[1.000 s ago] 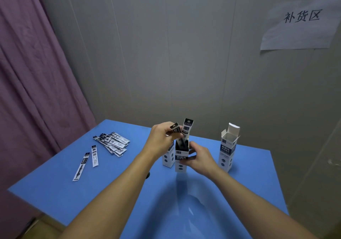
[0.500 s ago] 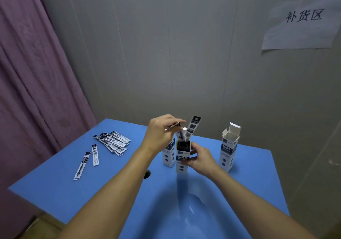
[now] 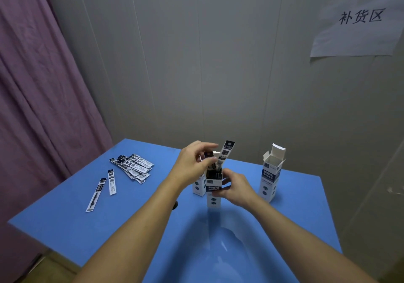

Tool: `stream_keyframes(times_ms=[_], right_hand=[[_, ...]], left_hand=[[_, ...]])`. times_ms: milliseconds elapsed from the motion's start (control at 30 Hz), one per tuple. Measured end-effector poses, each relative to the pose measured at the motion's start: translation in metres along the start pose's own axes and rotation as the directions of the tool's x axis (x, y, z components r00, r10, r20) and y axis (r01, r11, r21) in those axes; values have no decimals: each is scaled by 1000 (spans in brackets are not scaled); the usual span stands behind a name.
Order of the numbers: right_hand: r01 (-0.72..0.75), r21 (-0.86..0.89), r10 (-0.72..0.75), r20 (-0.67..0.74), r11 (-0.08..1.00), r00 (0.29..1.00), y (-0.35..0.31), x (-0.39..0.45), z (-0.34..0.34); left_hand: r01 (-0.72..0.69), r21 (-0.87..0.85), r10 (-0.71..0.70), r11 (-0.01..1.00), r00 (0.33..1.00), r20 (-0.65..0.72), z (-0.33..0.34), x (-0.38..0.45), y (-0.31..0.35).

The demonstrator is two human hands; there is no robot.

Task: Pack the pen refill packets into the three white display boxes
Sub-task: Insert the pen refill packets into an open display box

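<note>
White middle box (image 3: pixel 213 192) gripped by right hand (image 3: pixel 235 187), left hand (image 3: pixel 192 164) pinching a packet (image 3: pixel 210 154) above it (another leans inside)

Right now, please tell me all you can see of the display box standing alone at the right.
The right display box is a tall, narrow carton, seemingly thin white card, with a dark blue label band and round dark marks lower down. It stands upright on the blue table, top flaps open, lid tab raised. No hand touches it. Its inside cannot be seen.
</note>
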State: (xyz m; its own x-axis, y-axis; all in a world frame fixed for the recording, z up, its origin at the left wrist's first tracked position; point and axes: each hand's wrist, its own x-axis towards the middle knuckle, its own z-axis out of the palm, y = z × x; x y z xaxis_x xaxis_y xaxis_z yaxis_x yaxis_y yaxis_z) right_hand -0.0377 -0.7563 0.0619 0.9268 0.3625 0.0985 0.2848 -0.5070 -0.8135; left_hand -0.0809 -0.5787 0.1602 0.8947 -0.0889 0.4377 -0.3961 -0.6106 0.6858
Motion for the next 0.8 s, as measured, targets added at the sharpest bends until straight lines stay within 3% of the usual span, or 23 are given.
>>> stream_keyframes(times_ms=[100,267,433,500,667,800], right_hand=[[-4,-18,4,21,1000,1000,-1,1,5],[5,-15,-4,23,1000,1000,-6,0,7],[17,-33,-16,33,999,999,-4,0,4],[17,-33,-16,33,999,999,-4,1,4],[6,-27,-5,28,1000,1000,-7,0,6],[3,-30,-3,18,1000,1000,-5,-3,7]], left_hand=[[-110,190,102,976,993,52,8,4,-2],[-71,400,-13,914,979,204,13,1,-11],[-38,182,30,982,998,48,6,3,-3],[-65,205,65,977,998,10,6,6,-4],[-44,466,-56,884,978,200,10,8,-22],[-8,387,-60,922,985,163,5,7,-19]])
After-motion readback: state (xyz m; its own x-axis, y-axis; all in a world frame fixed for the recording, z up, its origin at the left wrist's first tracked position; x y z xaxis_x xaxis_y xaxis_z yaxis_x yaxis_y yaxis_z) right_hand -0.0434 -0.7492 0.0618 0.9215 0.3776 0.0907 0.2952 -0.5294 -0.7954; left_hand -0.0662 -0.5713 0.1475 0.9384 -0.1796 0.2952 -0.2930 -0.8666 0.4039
